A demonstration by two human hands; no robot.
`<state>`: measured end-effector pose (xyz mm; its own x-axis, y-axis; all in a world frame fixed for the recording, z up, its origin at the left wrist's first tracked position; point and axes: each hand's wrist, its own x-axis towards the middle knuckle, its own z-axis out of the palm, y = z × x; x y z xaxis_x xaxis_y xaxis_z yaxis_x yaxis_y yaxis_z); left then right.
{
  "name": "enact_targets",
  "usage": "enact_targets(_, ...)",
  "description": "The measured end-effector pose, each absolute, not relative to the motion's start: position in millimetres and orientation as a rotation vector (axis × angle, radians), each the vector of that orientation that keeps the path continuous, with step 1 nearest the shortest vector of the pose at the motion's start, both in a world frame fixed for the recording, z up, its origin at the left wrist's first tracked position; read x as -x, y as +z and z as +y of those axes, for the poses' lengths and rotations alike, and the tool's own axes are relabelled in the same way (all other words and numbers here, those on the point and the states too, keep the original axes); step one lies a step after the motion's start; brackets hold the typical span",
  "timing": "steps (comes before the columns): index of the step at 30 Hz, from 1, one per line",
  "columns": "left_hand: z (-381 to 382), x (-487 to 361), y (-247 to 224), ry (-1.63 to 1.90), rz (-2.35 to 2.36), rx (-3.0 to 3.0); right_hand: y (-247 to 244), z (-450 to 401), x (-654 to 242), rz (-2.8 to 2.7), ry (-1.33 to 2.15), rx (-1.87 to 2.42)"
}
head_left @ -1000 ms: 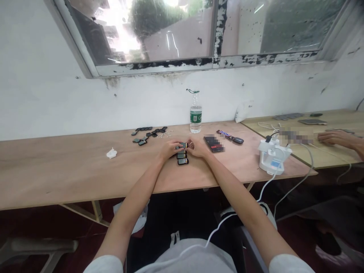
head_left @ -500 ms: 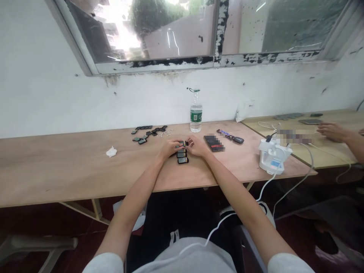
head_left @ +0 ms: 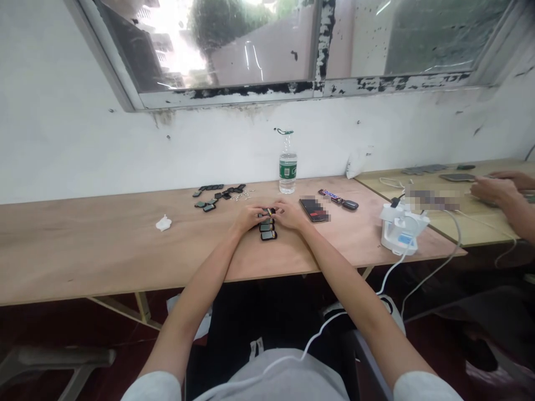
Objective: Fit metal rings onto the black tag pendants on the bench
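At the middle of the table, my left hand [head_left: 249, 216] and my right hand [head_left: 290, 215] meet with fingers bent inward. Both are closed on a small black-framed piece [head_left: 264, 211], grey on top, with a bit of yellow near the right fingertips. My fingers cover much of it, and its exact kind is unclear. Just below, toward me, similar black-rimmed pieces with grey rectangular faces lie in a column; the nearest piece [head_left: 268, 235] is fully visible.
Loose black pieces [head_left: 228, 192] and small white bits lie back left, near a water bottle [head_left: 287, 170]. Crumpled tissue [head_left: 164, 223] is at left. A phone [head_left: 311, 210], snack bar [head_left: 329, 195], black fob [head_left: 350, 205] and white power strip [head_left: 399, 236] lie right. A co-worker's hands [head_left: 497, 188] are far right.
My right fingers have shifted slightly left, closer over the piece, while my left hand stays nearly still. On the far right, the co-worker's hands have moved and a second one now shows.
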<state>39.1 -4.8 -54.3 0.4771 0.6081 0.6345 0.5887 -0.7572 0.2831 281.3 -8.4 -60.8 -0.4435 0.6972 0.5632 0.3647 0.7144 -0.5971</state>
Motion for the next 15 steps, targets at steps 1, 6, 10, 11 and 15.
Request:
enact_targets(1, -5, -40, -54, 1.158, 1.083, -2.667, -61, -8, -281, -2.071, 0.482, 0.803)
enact_targets(6, -4, -41, -50, 1.200, 1.210, -2.564, -61, -3, -286, -1.947, 0.411, 0.912)
enact_targets(10, -2, -27, -48, 1.392, 1.491, -2.264, -58, 4, -300, -1.774, 0.366, 1.311)
enact_targets(11, -2, -21, -48, 1.411, 1.561, -2.175, -58, 5, -305, -1.758, 0.360, 1.415)
enact_targets(15, 2, 0, -54, 1.287, 1.749, -1.983, -61, 8, -316, -1.760, 0.345, 1.668)
